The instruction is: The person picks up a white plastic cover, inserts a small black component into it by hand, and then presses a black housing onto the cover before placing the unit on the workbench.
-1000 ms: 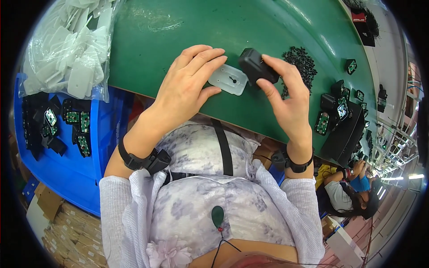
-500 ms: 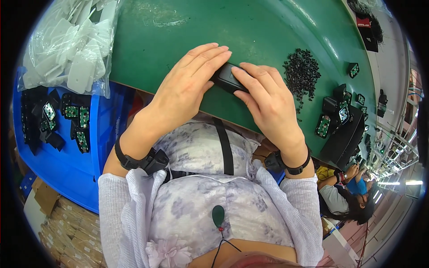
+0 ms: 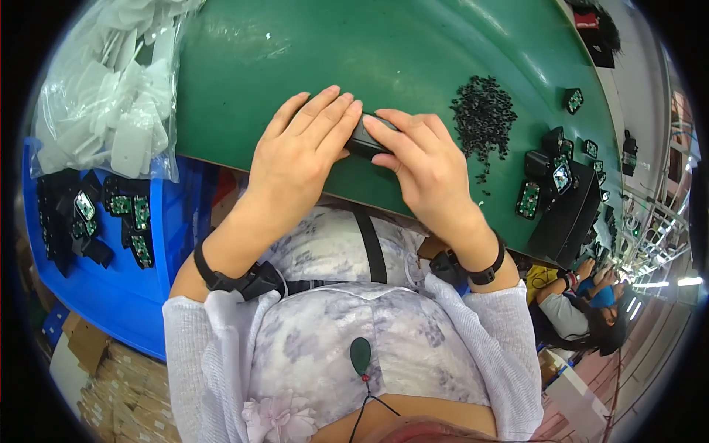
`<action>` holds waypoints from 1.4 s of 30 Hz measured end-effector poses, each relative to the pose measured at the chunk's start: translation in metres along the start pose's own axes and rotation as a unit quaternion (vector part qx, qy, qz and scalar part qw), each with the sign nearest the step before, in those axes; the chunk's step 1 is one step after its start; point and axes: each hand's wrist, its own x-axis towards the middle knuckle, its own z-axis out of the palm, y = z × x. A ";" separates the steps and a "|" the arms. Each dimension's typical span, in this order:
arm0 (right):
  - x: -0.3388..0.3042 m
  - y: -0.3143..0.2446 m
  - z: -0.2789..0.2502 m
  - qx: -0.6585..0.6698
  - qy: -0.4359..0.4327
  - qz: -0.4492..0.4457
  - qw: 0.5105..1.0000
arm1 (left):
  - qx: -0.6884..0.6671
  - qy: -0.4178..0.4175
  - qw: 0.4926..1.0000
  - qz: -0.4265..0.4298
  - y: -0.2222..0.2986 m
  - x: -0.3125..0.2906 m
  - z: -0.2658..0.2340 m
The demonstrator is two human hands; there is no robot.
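A small black plastic casing (image 3: 363, 142) rests on the green table near its front edge, between my two hands. My left hand (image 3: 299, 148) presses against its left side with long, straight fingers held together, the thumb tucked low beside it. My right hand (image 3: 428, 159) grips the right end, fingers over the top and thumb at the near side. Both hands cover much of the casing, so its far and left sides are hidden. To the right of my right hand lies a pile of tiny black parts (image 3: 481, 114).
On the left, a clear bag of whitish plastic pieces (image 3: 133, 140) lies above a blue bin (image 3: 111, 306) containing black casings with green circuit boards (image 3: 140, 214). More such units (image 3: 529, 199) and a black box (image 3: 565, 221) stand at the table's right edge. Other people (image 3: 572, 310) sit beyond.
My hands have shifted slightly left with the casing, and my right fingers now cover more of its top. The whole view has also shifted a little.
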 end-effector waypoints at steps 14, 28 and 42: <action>-0.005 0.011 -0.004 0.559 0.047 0.213 0.800 | -0.485 0.071 0.836 -0.245 0.016 0.026 0.000; -0.009 0.019 -0.021 0.550 0.039 0.201 0.810 | -0.509 0.075 0.830 -0.217 0.031 0.035 -0.004; 0.076 0.085 -0.061 0.388 0.168 0.161 0.892 | -0.580 0.122 0.782 -0.195 0.025 0.071 0.008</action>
